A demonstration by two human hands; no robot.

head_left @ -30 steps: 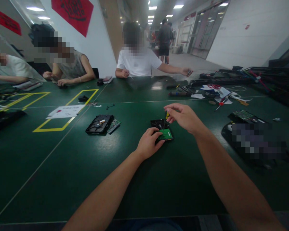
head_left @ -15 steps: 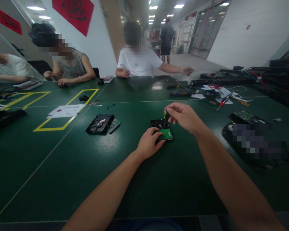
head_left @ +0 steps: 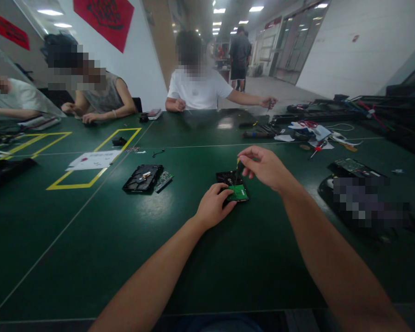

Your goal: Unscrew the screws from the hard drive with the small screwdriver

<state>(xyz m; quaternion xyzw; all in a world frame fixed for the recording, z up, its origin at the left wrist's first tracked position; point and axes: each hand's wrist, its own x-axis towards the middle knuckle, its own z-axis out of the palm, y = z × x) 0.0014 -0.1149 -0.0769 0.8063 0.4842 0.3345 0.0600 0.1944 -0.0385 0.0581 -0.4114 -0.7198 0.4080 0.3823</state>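
A hard drive [head_left: 224, 177] lies on the green table before me, its green circuit board [head_left: 240, 193] facing up. My left hand [head_left: 211, 205] grips the drive from its left side, with fingers resting over the board and the thumb at the near edge. In my right hand [head_left: 263, 167], a dark screwdriver with a yellow part [head_left: 240, 167] is pinched between thumb and fingers. It stands nearly upright, and its tip reaches down to the drive near the board's far edge. Exactly what the tip touches is too small to make out.
Left of my hands lie another black drive body [head_left: 143, 178] and a loose circuit board [head_left: 164, 181]. Tools [head_left: 259, 134] and a red screwdriver [head_left: 318, 148] lie farther back. Drive parts [head_left: 358, 168] are at right. A person in white [head_left: 197, 90] sits opposite; others sit at left.
Both my hands keep nearly the same pose on the hard drive and screwdriver. The view has shifted very slightly. Far back, a second figure shows behind the standing person.
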